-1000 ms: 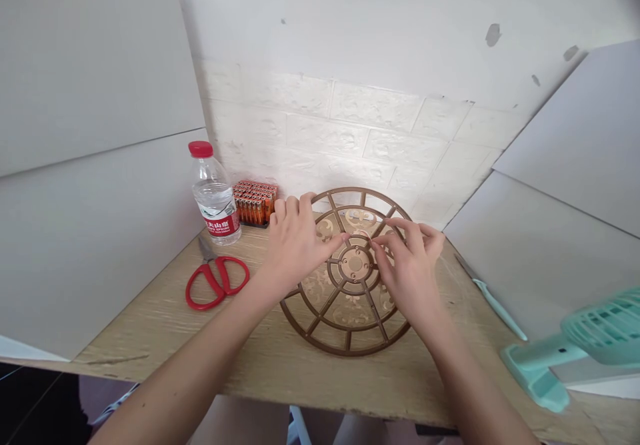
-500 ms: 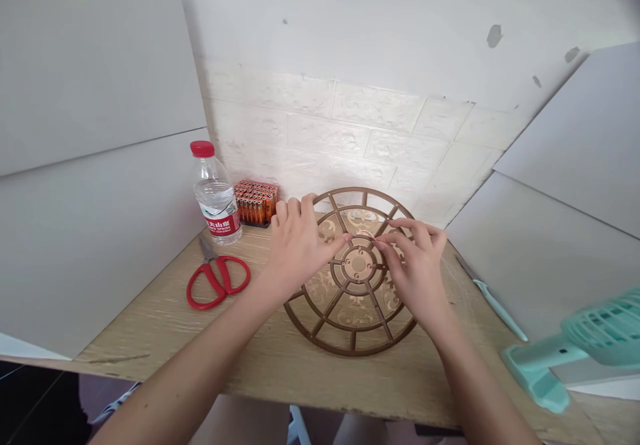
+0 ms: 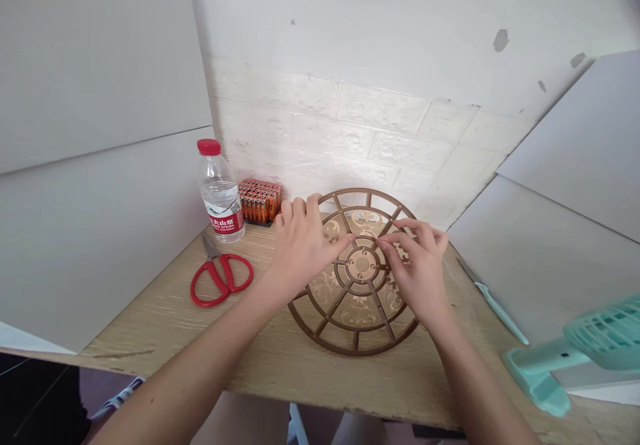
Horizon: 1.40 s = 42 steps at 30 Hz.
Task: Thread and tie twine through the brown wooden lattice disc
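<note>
A round brown plastic lattice disc (image 3: 353, 342) lies flat on the wooden table, with spokes, concentric rings and a patterned tan backing. My left hand (image 3: 303, 248) rests on its left half, fingers spread, with the index fingertip beside the central hub (image 3: 361, 264). My right hand (image 3: 417, 268) lies on the right half, with its fingertips near the hub's upper edge. The two hands are close together but apart. Neither visibly holds a separate object. The hands hide part of the disc.
A water bottle with a red cap (image 3: 220, 195), a block of orange batteries (image 3: 259, 202) and red-handled scissors (image 3: 220, 282) stand left of the disc. A teal-handled knife (image 3: 495, 308) and a mint-green fan (image 3: 607, 338) lie right. Grey boards (image 3: 95, 165) flank the white brick wall (image 3: 350, 138).
The whole scene drifts slightly rightward in view as my head shifts. My hands stay on the disc, and the disc keeps its place relative to the bottle.
</note>
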Motion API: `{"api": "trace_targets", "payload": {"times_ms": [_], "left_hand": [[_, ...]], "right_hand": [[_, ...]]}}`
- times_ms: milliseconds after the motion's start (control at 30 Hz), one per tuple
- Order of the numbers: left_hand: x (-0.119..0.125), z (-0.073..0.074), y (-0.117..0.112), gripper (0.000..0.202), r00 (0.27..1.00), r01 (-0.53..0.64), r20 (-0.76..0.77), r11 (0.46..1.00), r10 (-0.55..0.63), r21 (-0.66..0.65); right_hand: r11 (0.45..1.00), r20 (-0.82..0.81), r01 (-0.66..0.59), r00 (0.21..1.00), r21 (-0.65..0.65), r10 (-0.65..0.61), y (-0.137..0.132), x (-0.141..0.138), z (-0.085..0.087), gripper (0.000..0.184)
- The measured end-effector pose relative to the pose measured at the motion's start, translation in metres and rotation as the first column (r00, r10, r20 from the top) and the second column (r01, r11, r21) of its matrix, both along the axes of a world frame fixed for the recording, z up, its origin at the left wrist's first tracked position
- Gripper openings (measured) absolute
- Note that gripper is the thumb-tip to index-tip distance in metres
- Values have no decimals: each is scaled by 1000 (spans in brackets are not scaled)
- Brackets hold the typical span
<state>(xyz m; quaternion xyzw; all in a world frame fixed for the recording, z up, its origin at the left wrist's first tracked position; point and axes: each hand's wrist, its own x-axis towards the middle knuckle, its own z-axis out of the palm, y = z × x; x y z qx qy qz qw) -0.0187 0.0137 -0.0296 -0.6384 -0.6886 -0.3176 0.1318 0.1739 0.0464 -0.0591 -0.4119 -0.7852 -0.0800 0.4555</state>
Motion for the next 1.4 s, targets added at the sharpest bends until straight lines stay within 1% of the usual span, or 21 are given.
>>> {"api": "trace_targets", "payload": {"times_ms": [100, 200, 267, 533, 800, 900, 1000, 1100, 1233, 1333, 1400], "left_hand": [[0, -1, 0, 82, 1000, 1, 5, 1000, -1, 20], [-1, -2, 1, 81, 1000, -1, -1, 1000, 1, 27], [-1, -3, 1, 81, 1000, -4, -8, 1000, 4, 30], [0, -2, 0, 80, 1000, -19, -2, 999, 19, 28], [-1, -3, 1, 82, 1000, -11, -7, 999, 11, 43], [-1, -3, 1, 82, 1000, -8, -2, 999, 8, 37], [-1, -2, 1, 82, 1000, -11, 6, 1000, 11, 27], [0, -3, 0, 82, 1000, -15, 6, 1000, 15, 26], [0, -4, 1, 82, 1000, -23, -2, 999, 23, 38], [-1, -5, 2, 82, 1000, -25, -6, 999, 25, 40], [-1, -5, 2, 82, 1000, -23, -5, 999, 24, 38]], "right_hand": [[999, -51, 7, 999, -41, -9, 3, 2, 0, 13], [996, -89, 10, 996, -87, -18, 6, 3, -1, 17], [995, -85, 3, 996, -104, -12, 7, 4, -1, 19], [998, -48, 28, 998, -60, -31, 0, 2, 0, 23], [999, -6, 44, 999, 9, -44, -2, 1, 1, 19], [998, -20, 57, 998, 13, -57, -3, 2, 2, 21], [997, -32, 69, 997, 44, -67, -3, 2, 3, 20], [996, -4, 57, 998, 68, -57, -3, 1, 2, 18], [998, 13, 32, 999, 50, -33, -5, 1, 3, 19], [1000, 1, 8, 1000, 17, -8, -7, 5, 7, 22], [1000, 21, -4, 1000, -4, 5, -8, 7, 9, 21]]}}
